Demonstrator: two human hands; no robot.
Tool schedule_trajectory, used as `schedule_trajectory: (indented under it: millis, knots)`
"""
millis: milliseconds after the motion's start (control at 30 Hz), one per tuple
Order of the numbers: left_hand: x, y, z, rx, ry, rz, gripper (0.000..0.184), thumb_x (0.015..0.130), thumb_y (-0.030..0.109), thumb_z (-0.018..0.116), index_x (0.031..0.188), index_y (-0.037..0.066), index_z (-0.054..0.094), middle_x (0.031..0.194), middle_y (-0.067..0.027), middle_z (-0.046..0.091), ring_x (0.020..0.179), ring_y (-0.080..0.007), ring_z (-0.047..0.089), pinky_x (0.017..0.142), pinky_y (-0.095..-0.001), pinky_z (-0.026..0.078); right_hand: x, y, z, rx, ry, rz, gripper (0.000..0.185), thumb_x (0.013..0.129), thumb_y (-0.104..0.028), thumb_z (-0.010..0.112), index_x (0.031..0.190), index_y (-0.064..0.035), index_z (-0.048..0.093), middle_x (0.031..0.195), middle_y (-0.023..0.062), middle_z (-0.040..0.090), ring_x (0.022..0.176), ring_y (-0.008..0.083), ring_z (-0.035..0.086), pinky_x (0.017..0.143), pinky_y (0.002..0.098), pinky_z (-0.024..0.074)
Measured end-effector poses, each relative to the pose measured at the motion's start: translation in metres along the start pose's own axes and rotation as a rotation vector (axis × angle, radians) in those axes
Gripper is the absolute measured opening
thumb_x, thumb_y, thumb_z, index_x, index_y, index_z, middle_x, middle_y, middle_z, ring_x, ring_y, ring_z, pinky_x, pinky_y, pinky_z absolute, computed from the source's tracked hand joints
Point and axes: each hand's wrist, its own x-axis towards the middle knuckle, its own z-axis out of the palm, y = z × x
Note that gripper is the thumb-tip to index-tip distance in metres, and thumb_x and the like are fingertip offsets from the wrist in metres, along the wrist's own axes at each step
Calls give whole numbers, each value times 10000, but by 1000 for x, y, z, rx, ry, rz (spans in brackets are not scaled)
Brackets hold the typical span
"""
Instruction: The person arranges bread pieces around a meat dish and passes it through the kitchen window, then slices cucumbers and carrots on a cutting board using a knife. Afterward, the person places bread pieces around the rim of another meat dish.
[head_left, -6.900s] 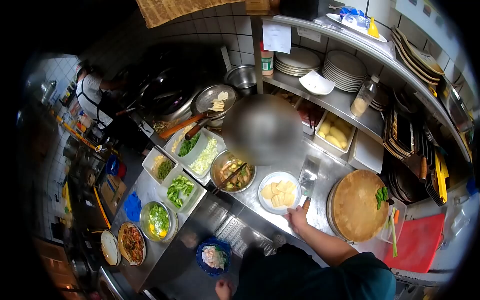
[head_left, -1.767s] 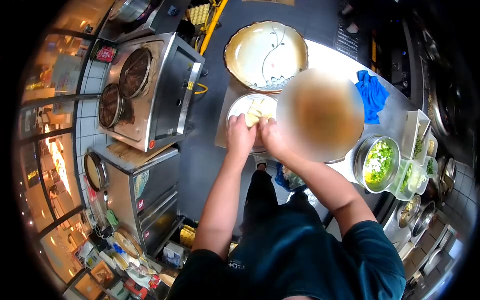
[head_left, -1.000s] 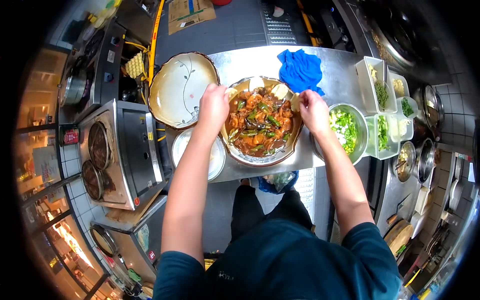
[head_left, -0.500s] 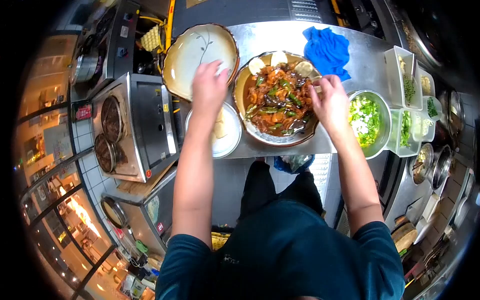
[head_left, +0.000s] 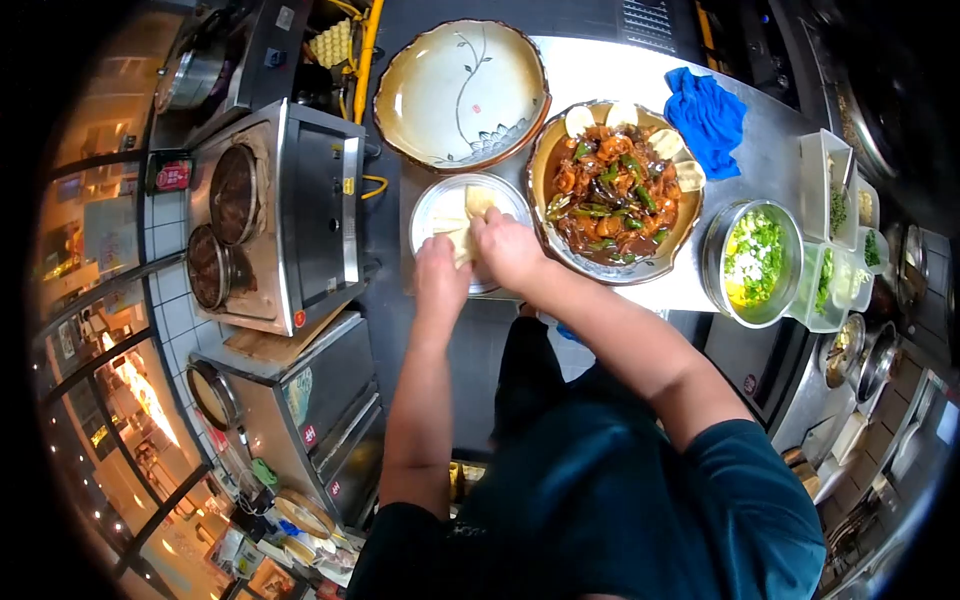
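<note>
My left hand (head_left: 441, 278) and my right hand (head_left: 506, 246) are close together over a white round plate (head_left: 423, 218) of pale, flat dough pieces (head_left: 481, 199). The fingers of both hands are closed on the dough at the plate's near side; their tips are partly hidden. Right of the plate stands a scalloped brown-rimmed bowl (head_left: 690, 238) of saucy stew (head_left: 610, 195) with green pepper pieces. Several pale dough rounds (head_left: 664, 143) sit along its far and right inner rim. Behind the plate is a large ceramic bowl (head_left: 428, 98) with a painted branch, nothing in it.
A metal bowl (head_left: 794, 262) of chopped greens stands right of the stew, beside plastic tubs (head_left: 828, 190) of herbs. A crumpled blue cloth (head_left: 704, 120) lies at the steel table's (head_left: 580, 68) far right. A steel appliance with two round plates (head_left: 234, 195) is to the left.
My right hand has moved left from the stew bowl's rim to the white plate, leaving a dough round there. My left hand has come down from above the ceramic bowl to the plate.
</note>
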Motion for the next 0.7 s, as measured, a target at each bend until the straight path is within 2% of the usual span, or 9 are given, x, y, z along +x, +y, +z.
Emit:
schedule_trajectory:
  millis: [67, 100, 200, 300, 367, 433, 533, 600, 700]
  knots:
    - [4, 1, -11, -148, -35, -109, 436, 752, 83, 877, 1076, -10, 600, 1033, -227, 692, 975, -432, 672, 861, -493, 538, 0, 5, -2, 62, -51, 55, 302, 897, -77, 641, 1184, 15, 624, 1139, 242, 636, 987, 367, 722, 809, 443, 613]
    - [3, -17, 4, -189, 64, -15, 472, 769, 147, 898, 1115, 3, 612, 961, -219, 716, 871, -423, 702, 781, -482, 557, 1, 3, -6, 34, -70, 77, 293, 905, -72, 634, 1185, 14, 623, 1156, 245, 628, 987, 367, 722, 814, 442, 612]
    - [7, -19, -12, -201, -56, -141, 374, 861, 132, 835, 1160, -7, 658, 840, -129, 700, 720, -211, 673, 681, -350, 544, 0, -2, -10, 14, -15, 84, 281, 890, -35, 629, 1167, 7, 606, 1130, 251, 613, 927, 379, 727, 787, 442, 616]
    - [10, -14, -24, -437, 14, -354, 298, 918, 115, 780, 1181, -2, 701, 859, -120, 713, 709, -184, 690, 674, -336, 568, -7, 2, -11, 91, 18, 33, 191, 909, -54, 622, 1095, -11, 624, 1042, 215, 658, 926, 367, 728, 784, 456, 612]
    - [14, 4, -30, -707, 93, -351, 237, 970, 110, 735, 1158, -30, 708, 878, -97, 726, 708, -145, 683, 674, -297, 572, -19, 14, -14, 161, 48, -73, 145, 912, -60, 631, 1055, -33, 633, 977, 177, 683, 926, 361, 728, 776, 466, 606]
    - [19, 38, -40, -880, 135, -326, 197, 1020, 93, 684, 1102, -84, 708, 909, -67, 715, 744, -116, 684, 685, -241, 577, -55, 20, -54, 244, 186, -113, 166, 903, -73, 633, 1068, -64, 651, 984, 139, 707, 962, 338, 727, 791, 451, 607]
    - [44, 82, -25, -878, 186, -143, 188, 993, 78, 710, 1105, -73, 719, 929, -95, 699, 782, -150, 702, 702, -272, 581, -110, 64, -104, 142, 466, -179, 160, 867, -56, 680, 1017, -113, 687, 1004, 85, 731, 958, 312, 722, 795, 428, 604]
    - [67, 109, -9, -674, 258, -25, 168, 963, 59, 729, 1080, -62, 735, 949, -129, 689, 813, -193, 714, 734, -305, 583, -144, 110, -136, 10, 489, -191, 179, 824, -21, 708, 983, -105, 714, 997, 83, 738, 948, 295, 710, 803, 416, 601]
    - [94, 135, 17, -557, 255, -77, 125, 923, 57, 729, 1007, -35, 731, 964, -175, 701, 841, -299, 700, 783, -388, 560, -176, 169, -164, -121, 425, -134, 208, 785, 17, 741, 974, -69, 731, 1062, 100, 734, 969, 307, 676, 837, 409, 581]
